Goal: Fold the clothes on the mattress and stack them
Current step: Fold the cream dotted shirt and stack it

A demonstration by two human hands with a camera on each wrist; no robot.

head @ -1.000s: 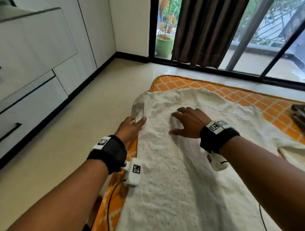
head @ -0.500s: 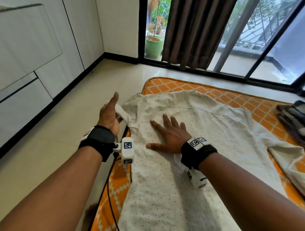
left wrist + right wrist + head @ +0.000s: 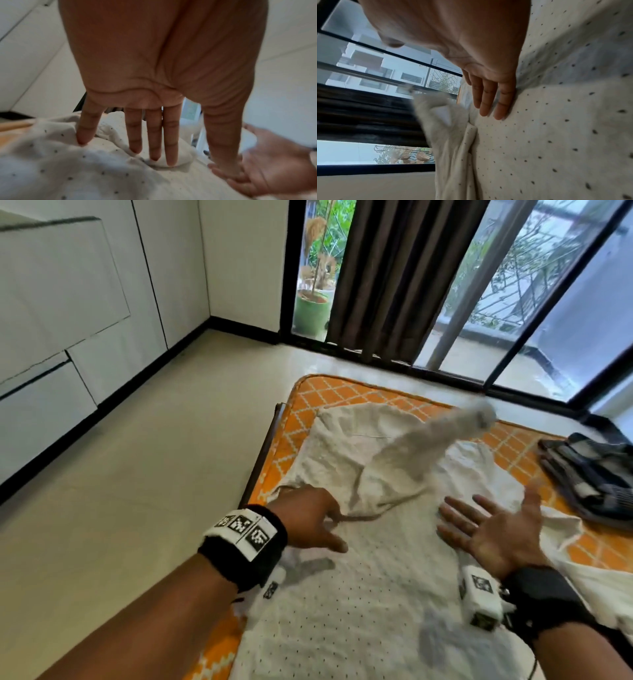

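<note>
A white shirt with small dark dots lies spread on the orange patterned mattress. Its left sleeve is in the air above the shirt body, blurred by motion, and is also visible in the right wrist view. My left hand is at the shirt's left shoulder, with straight fingers touching the folded cloth and holding nothing. My right hand stands on its little-finger edge on the shirt's middle, palm turned left and fingers straight. It holds nothing.
A pile of dark folded clothes sits on the mattress at the right. The shirt's other sleeve trails off to the right. Bare tiled floor lies left of the mattress, white cabinets beyond it, and a curtain and glass doors stand behind.
My left hand has let go of the left sleeve, which now flies over the shirt body to the right. My right hand has lifted from lying flat and turned onto its edge, further right.
</note>
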